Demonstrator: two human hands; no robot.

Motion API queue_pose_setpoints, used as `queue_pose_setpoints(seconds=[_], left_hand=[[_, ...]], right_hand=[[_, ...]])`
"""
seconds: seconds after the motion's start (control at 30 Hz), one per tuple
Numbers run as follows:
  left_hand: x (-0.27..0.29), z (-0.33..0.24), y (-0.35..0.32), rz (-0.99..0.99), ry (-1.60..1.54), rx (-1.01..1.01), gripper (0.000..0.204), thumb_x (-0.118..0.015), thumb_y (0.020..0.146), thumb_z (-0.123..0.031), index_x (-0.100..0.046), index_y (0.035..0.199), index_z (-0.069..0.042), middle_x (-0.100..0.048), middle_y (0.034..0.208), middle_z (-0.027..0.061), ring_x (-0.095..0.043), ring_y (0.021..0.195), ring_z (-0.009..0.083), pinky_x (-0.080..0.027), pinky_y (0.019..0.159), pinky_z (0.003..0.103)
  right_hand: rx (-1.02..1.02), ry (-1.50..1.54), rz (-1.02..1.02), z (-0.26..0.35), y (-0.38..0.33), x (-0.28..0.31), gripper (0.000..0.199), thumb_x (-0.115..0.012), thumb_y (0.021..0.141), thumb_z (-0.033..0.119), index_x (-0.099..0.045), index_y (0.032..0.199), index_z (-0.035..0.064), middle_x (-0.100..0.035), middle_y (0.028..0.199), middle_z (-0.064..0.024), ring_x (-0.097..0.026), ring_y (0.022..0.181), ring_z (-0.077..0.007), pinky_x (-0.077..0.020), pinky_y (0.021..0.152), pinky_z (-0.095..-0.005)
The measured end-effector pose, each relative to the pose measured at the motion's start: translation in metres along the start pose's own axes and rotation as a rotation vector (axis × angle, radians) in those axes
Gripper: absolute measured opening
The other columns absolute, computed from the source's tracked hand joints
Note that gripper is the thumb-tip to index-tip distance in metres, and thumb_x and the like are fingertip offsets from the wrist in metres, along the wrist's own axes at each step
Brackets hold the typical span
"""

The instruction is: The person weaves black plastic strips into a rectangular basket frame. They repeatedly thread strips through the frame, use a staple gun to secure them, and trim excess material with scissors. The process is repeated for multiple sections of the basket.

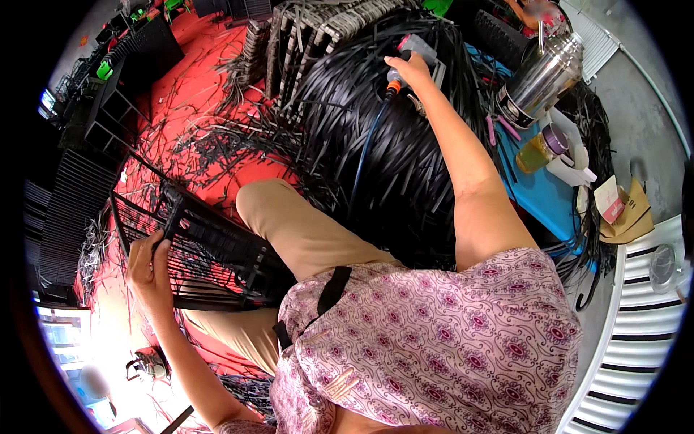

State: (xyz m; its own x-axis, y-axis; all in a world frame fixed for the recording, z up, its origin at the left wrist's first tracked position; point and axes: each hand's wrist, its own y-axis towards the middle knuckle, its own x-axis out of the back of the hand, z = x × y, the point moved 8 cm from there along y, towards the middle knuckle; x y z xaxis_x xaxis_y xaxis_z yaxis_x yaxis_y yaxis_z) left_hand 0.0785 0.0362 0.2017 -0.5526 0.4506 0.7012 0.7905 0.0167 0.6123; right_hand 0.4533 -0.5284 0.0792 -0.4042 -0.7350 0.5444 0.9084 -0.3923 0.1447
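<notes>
My left hand (148,271) grips the rim of a black wire basket frame (202,249) that rests across my lap, strung with thin black strips. My right hand (410,71) reaches far forward over a big heap of black plastic weaving strips (390,145) and closes on a grey air tool (419,52) with an orange fitting and a blue hose (369,137) running back toward me. My bent knee in tan trousers (296,224) lies between the two hands.
Red floor mat (195,87) littered with black strip offcuts. A half-woven grey wicker frame (318,29) stands behind the heap. A steel flask (542,72), a jar and a blue tray (549,195) sit at right; white slatted panel (643,325) lower right. Black frames are stacked at left.
</notes>
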Motion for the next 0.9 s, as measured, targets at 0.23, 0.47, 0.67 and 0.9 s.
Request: queue_pose_setpoints(seconds=[0.23, 0.47, 0.67, 0.9], left_hand=[[-0.012, -0.021, -0.006, -0.038, 0.315, -0.293, 0.022, -0.065, 0.091, 0.001, -0.072, 0.112, 0.001, -0.070, 0.102, 0.0127, -0.067, 0.090, 0.0298, -0.052, 0.080, 0.040], [-0.011, -0.019, -0.015, -0.083, 0.384, -0.274, 0.029, -0.064, 0.088, 0.000, -0.072, 0.116, -0.001, -0.070, 0.104, 0.0098, -0.067, 0.092, 0.0288, -0.051, 0.082, 0.042], [-0.008, -0.019, -0.016, -0.119, 0.349, -0.277, 0.025, -0.066, 0.089, 0.000, -0.073, 0.114, -0.001, -0.069, 0.099, 0.0113, -0.065, 0.087, 0.0291, -0.051, 0.078, 0.042], [-0.007, -0.014, -0.019, -0.121, 0.284, -0.274, 0.018, -0.067, 0.094, -0.001, -0.074, 0.111, 0.000, -0.070, 0.098, 0.0125, -0.067, 0.086, 0.0295, -0.052, 0.078, 0.041]], right_hand=[[0.362, -0.360, -0.489, -0.060, -0.042, 0.139, 0.040, -0.065, 0.086, 0.023, -0.069, 0.118, -0.0001, -0.068, 0.119, -0.0242, -0.062, 0.116, -0.0415, -0.0497, 0.100, -0.0470], [-0.220, -0.785, -0.114, -0.176, -0.046, 0.210, 0.046, -0.065, 0.091, 0.035, -0.074, 0.061, 0.0007, -0.071, 0.065, -0.0155, -0.073, 0.078, -0.0363, -0.0480, 0.097, -0.0672], [-0.266, -0.855, -0.097, -0.190, -0.053, 0.211, 0.038, -0.064, 0.095, 0.040, -0.075, 0.097, 0.0034, -0.074, 0.089, -0.0185, -0.073, 0.093, -0.0370, -0.0537, 0.090, -0.0513], [-0.149, -0.750, -0.405, -0.166, -0.082, 0.227, 0.036, -0.057, 0.096, 0.029, -0.073, 0.115, 0.0023, -0.071, 0.114, -0.0262, -0.069, 0.104, -0.0453, -0.0542, 0.091, -0.0538]])
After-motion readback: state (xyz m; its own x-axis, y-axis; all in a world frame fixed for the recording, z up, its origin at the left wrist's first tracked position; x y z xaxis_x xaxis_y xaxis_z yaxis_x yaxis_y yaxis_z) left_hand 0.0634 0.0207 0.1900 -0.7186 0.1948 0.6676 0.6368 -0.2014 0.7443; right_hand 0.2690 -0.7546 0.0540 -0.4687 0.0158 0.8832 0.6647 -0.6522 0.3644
